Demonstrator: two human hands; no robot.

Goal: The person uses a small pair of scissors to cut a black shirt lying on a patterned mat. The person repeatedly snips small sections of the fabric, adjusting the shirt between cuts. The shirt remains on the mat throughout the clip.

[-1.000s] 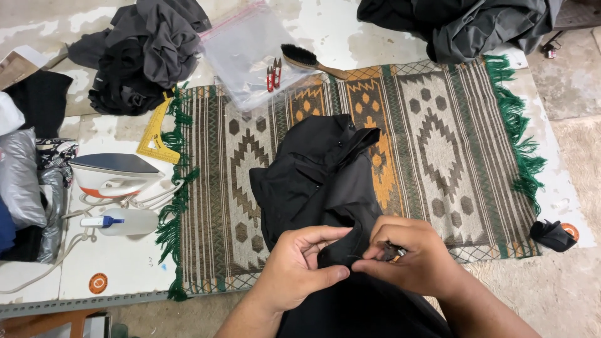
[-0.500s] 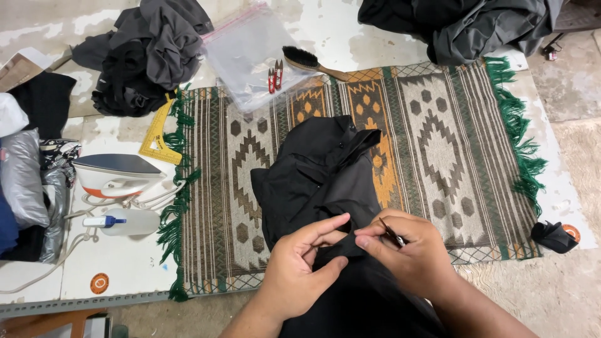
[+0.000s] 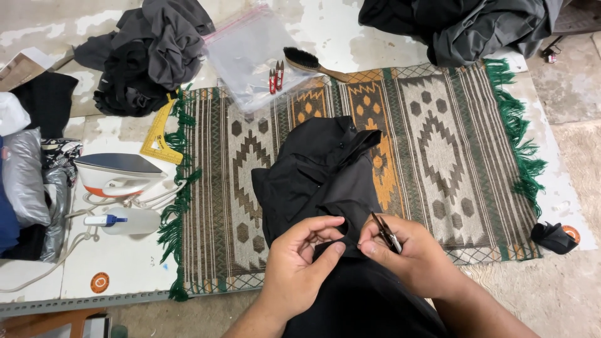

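Note:
A black garment [image 3: 316,178] lies crumpled on a patterned woven rug [image 3: 438,138] with green fringe and runs down toward me. My left hand [image 3: 303,260] pinches a fold of the black cloth between thumb and fingers. My right hand [image 3: 413,256] sits just to its right, holding small thread snips [image 3: 385,231] with the blades pointing up and left, next to the pinched fold.
A clothes iron [image 3: 116,174] and a spray bottle [image 3: 128,220] stand at the left. A yellow set square [image 3: 158,134], a clear plastic bag [image 3: 250,53], red snips [image 3: 275,76] and a brush [image 3: 307,61] lie near the rug's top. Dark clothing piles [image 3: 147,53] sit at the back.
My hands have parted slightly. The right hand has turned so the snips now show above its fingers, and the left thumb and fingers have opened up around the fold.

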